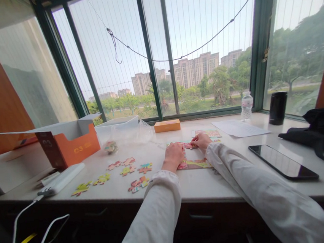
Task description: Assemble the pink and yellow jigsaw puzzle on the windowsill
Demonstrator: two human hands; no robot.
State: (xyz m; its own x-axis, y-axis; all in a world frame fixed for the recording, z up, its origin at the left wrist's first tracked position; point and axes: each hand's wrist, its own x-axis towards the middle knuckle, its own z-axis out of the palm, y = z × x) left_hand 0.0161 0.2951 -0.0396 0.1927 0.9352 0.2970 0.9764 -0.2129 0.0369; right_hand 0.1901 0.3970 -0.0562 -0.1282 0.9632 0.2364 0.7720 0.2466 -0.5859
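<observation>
My left hand [173, 155] and my right hand [201, 140] meet over a partly joined jigsaw puzzle [196, 164] on the pale desk [213, 181]. Both hands pinch a small pinkish puzzle piece [188, 145] between their fingertips at the puzzle's far edge. Both arms are in white sleeves. Several loose coloured puzzle pieces [128, 171] lie scattered to the left of my left hand. A printed picture sheet [210, 133] lies just beyond my right hand.
An open orange box [69, 143] and a clear plastic tub [119, 130] stand back left, a small orange box [167, 126] by the window. A black phone [282, 161], white paper [238, 128], water bottle [247, 106], black cup [277, 108] and black bag [323, 132] sit right. A white charger with cable [59, 180] lies left.
</observation>
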